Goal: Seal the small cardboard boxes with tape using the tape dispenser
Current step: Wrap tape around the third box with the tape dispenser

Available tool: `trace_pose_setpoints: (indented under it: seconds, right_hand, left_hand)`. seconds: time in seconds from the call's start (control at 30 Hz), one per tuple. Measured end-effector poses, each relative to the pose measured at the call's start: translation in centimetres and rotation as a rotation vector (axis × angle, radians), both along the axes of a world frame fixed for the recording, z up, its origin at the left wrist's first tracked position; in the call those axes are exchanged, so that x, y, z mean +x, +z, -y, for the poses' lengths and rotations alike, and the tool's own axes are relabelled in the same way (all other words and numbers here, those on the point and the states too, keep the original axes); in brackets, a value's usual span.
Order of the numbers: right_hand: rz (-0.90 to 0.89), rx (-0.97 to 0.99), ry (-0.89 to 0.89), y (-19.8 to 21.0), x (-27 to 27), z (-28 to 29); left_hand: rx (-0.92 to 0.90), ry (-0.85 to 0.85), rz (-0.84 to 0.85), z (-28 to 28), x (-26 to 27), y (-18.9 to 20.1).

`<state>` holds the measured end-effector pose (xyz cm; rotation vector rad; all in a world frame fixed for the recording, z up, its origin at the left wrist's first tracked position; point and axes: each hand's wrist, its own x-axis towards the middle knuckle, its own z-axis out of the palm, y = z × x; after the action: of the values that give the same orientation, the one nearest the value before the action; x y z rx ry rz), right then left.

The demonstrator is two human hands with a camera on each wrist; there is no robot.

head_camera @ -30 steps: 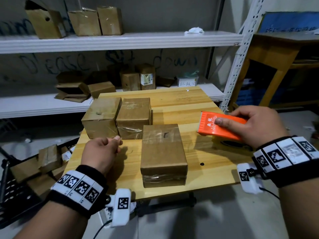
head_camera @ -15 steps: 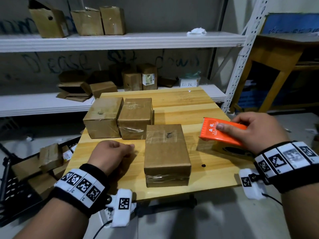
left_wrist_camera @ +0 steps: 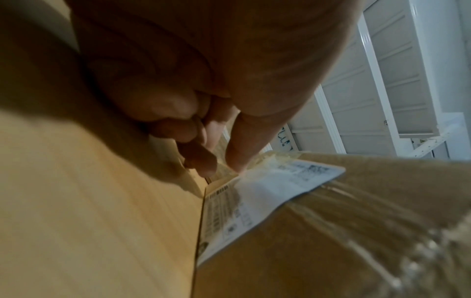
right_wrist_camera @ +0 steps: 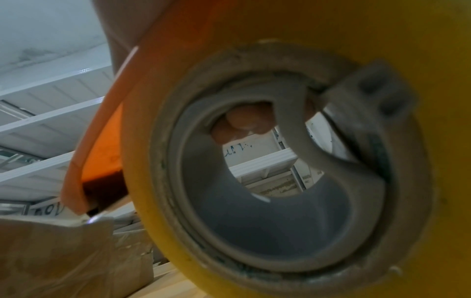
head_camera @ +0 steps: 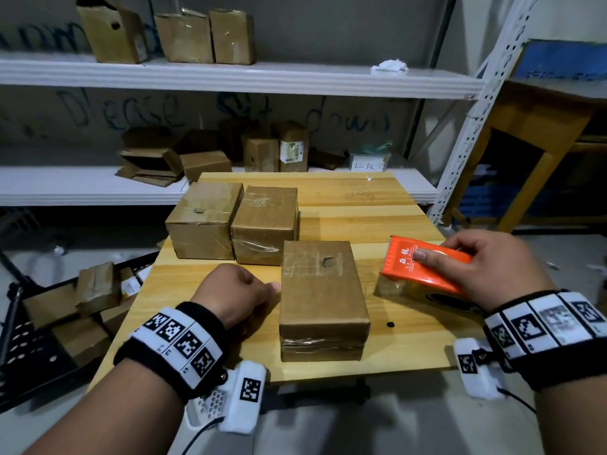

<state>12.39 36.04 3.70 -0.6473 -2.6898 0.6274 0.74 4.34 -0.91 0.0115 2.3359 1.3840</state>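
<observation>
Three taped brown cardboard boxes stand on the wooden table [head_camera: 361, 208]. The near box [head_camera: 323, 290] lies in the middle, and two boxes [head_camera: 203, 218] [head_camera: 266, 221] stand side by side behind it on the left. My left hand [head_camera: 262, 287] rests on the table with its fingers curled, thumb tip against the near box's left side. The left wrist view shows that box [left_wrist_camera: 331, 231] with a white label [left_wrist_camera: 267, 191] at its corner. My right hand [head_camera: 486, 267] grips the orange tape dispenser [head_camera: 420, 270] right of the box, its yellowish tape roll [right_wrist_camera: 382, 30] low over the table.
White metal shelves [head_camera: 230, 80] behind the table hold several more cardboard boxes. A black crate [head_camera: 39, 339] with boxes sits on the floor at the left. A wooden stand [head_camera: 542, 133] is at the right. The table's far right part is bare wood.
My left hand has slid right along the table until its thumb meets the near box's side. The right hand keeps hold of the dispenser in about the same place.
</observation>
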Motion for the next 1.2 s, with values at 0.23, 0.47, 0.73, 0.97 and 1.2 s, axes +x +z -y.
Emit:
trace_pose_setpoints:
  seconds: [0.23, 0.47, 0.73, 0.97, 1.2]
  right_hand:
    - [0.003, -0.005, 0.012, 0.2, -0.1, 0.2]
    - [0.005, 0.01, 0.005, 0.3, -0.1, 0.4]
    - [0.023, 0.008, -0.019, 0.2, -0.1, 0.6]
    - [0.035, 0.002, -0.014, 0.3, 0.0, 0.6]
    - [0.038, -0.01, -0.003, 0.4, 0.2, 1.0]
  left_hand:
    - [0.073, 0.013, 0.054, -0.2, 0.0, 0.1]
    - [0.042, -0.002, 0.044, -0.3, 0.2, 0.1]
    - [0.145, 0.018, -0.01, -0.7, 0.7, -0.1]
    - [0.533, 0.069, 0.183, -1.7, 1.5, 1.6]
    - [0.488, -0.079, 0.233, -2.2, 2.8, 1.9]
